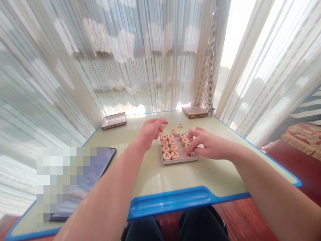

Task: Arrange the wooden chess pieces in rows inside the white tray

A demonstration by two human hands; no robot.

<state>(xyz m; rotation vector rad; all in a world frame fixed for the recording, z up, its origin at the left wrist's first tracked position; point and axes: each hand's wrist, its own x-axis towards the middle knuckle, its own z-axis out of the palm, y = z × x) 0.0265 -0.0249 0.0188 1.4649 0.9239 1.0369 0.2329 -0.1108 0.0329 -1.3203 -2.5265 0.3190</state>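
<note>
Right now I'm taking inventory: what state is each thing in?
Tray: open, partly filled
Red xiangqi pieces: face up
Black xiangqi pieces: partly covered by right hand
Loose pieces: scattered beyond tray
Left shallow box: open side up
Right box: appears closed
Tablet: screen on
Striped curtains: hanging

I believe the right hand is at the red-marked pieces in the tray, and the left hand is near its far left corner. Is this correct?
The colour is wrong: the head view shows the right hand at black-marked pieces in the tray. The left hand is as you say.
</note>
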